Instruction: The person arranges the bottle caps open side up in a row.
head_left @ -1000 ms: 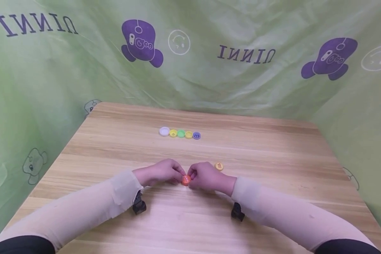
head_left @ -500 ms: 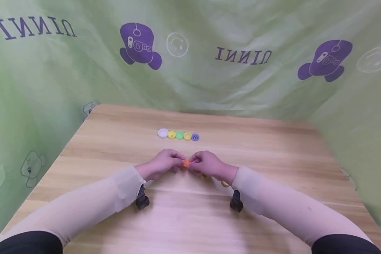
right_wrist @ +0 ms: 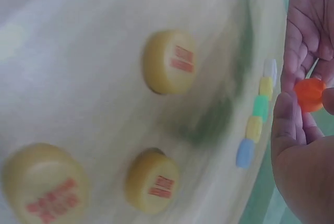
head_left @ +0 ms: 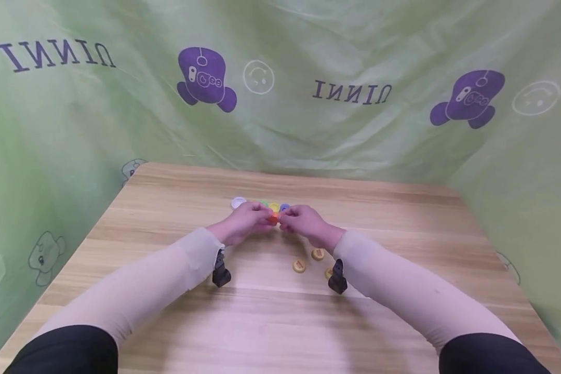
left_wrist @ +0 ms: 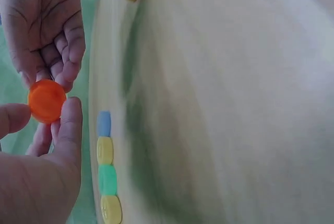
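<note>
While the orange cap (head_left: pixel 273 218) is up off the tabletop (head_left: pixel 262 322), I pinch it from both sides, my left hand (head_left: pixel 246 221) and my right hand (head_left: pixel 306 223) meeting at its rim with thumb and fingertips. Seen from my head, it overlaps the near side of a row of caps; both wrist views show it raised, with green cloth (left_wrist: pixel 90 182) behind. That row runs, left to right, white cap (right_wrist: pixel 270 68), yellow cap (right_wrist: pixel 266 87), green cap (right_wrist: pixel 260 107), second yellow cap (right_wrist: pixel 254 128) and blue cap (right_wrist: pixel 245 152), each just beside the next. Nearer me, on the side of my right forearm, three printed yellow caps (right_wrist: pixel 169 62) lie with red marks facing up, one partly hidden behind my black right wrist camera (head_left: pixel 338 280).
</note>
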`<state>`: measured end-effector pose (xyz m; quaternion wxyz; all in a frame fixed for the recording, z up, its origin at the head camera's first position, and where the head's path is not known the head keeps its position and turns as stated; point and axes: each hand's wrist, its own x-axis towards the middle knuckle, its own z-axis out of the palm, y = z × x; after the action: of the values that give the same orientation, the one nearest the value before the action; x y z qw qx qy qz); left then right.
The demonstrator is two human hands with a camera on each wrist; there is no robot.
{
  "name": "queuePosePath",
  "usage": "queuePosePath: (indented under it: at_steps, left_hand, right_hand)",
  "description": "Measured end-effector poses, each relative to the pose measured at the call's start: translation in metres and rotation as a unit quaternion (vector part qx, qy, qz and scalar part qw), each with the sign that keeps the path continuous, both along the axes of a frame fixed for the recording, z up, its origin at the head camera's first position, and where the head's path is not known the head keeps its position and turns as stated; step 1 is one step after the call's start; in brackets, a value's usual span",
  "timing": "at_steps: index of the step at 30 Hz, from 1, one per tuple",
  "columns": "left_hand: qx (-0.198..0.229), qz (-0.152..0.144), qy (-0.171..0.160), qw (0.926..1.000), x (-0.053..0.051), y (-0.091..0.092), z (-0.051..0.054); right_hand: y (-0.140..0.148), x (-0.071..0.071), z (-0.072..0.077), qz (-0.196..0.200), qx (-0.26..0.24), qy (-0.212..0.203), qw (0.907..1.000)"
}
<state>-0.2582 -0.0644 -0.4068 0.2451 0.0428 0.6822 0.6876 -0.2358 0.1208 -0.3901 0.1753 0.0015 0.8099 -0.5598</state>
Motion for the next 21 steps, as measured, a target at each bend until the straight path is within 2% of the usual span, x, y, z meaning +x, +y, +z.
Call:
queuePosePath:
  at_steps: [7, 13, 17, 21]
  left_hand:
    - [-0.003, 0.017, 0.003, 0.9998, -0.011, 0.010, 0.002]
    - [0.006, 0.034, -0.004, 0.9994, -0.021, 0.022, 0.007]
    - [0.019, 0.046, -0.008, 0.9987, -0.026, 0.031, 0.014]
    - [0.018, 0.060, -0.015, 0.9979, -0.030, 0.041, 0.015]
  right_hand:
    - [0.003, -0.012, 0.001, -0.033, -0.043, 0.022, 0.9983]
    - [0.008, -0.022, 0.000, -0.067, -0.045, 0.032, 0.9962]
    - [0.012, -0.029, 0.003, -0.093, -0.061, 0.022, 0.9935]
    - [0.017, -0.036, 0.004, -0.111, -0.086, 0.001, 0.9901]
